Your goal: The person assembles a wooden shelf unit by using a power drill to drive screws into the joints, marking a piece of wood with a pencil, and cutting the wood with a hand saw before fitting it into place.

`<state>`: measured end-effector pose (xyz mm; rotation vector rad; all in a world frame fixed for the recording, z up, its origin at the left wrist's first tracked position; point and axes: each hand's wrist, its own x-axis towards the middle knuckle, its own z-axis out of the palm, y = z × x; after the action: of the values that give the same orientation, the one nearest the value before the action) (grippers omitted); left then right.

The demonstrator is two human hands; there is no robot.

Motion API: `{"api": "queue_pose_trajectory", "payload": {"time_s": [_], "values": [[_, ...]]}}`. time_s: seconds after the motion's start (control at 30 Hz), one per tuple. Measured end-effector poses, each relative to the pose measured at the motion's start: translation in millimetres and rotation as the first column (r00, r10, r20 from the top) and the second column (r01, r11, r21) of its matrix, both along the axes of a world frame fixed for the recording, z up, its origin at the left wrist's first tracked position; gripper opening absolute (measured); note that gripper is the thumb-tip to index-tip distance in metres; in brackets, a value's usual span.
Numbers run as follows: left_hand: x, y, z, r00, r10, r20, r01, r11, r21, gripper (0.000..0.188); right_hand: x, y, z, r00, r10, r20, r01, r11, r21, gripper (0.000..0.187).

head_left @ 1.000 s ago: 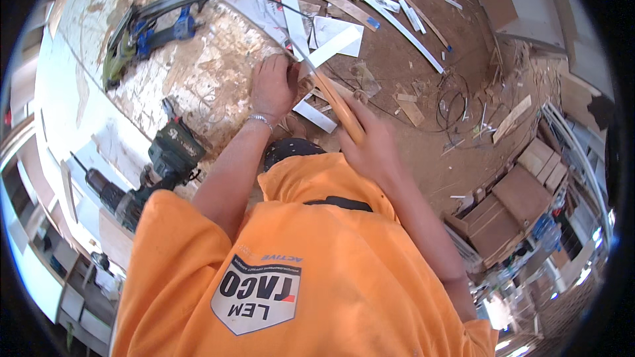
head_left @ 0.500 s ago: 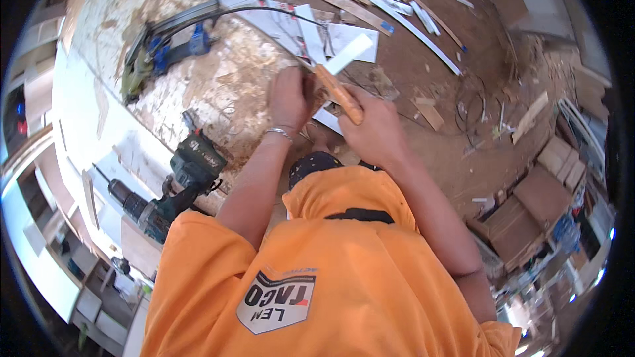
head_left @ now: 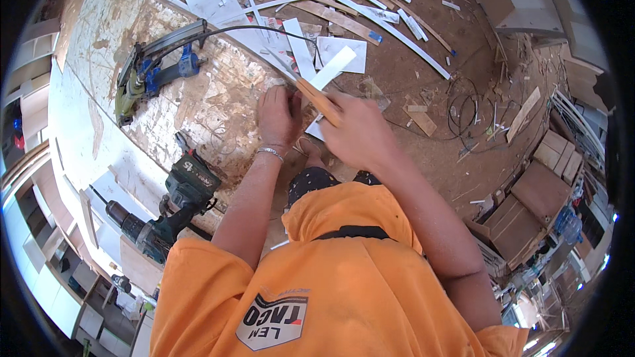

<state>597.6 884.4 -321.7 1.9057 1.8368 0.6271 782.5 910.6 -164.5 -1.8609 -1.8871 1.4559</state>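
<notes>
My right hand [head_left: 357, 129] is closed around the orange-brown wooden handle [head_left: 319, 102] of a tool with a narrow grey blade [head_left: 283, 66]. The blade points forward and left, past the edge of the worn board. My left hand [head_left: 278, 118], with a bracelet at the wrist, is beside the handle, fingers curled over the board's edge; what they hold is hidden. A white strip [head_left: 335, 67] slants beneath the handle, close to both hands. Whether the left fingers grip it is hidden.
On the worn board [head_left: 211, 86] at left lie a blue nail gun [head_left: 173, 69] with a hose and a dark green cordless drill [head_left: 142, 225]. White offcuts [head_left: 397, 30] and wood strips litter the floor ahead. Cardboard boxes [head_left: 539, 192] stand at right, near a coiled cable [head_left: 464, 109].
The whole view has shifted slightly. My right hand has moved the wooden-handled tool a little forward and left, and more of its blade shows. My left hand stays beside it.
</notes>
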Motion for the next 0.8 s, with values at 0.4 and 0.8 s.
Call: {"api": "queue_pose_trajectory", "payload": {"time_s": [0.4,0.8], "values": [[0.9,-9.2,-2.6,0.996,-0.061,-0.06,0.061,0.998,-0.006,0.019,72.8,-93.5,122.5,0.994,-0.098,0.044,0.102,0.988,-0.117,0.058],[0.9,-8.6,0.8,1.0,-0.017,0.003,0.017,1.0,0.012,0.021,78.7,-111.5,135.4,0.981,-0.161,0.108,0.177,0.97,-0.167,0.06]]}}
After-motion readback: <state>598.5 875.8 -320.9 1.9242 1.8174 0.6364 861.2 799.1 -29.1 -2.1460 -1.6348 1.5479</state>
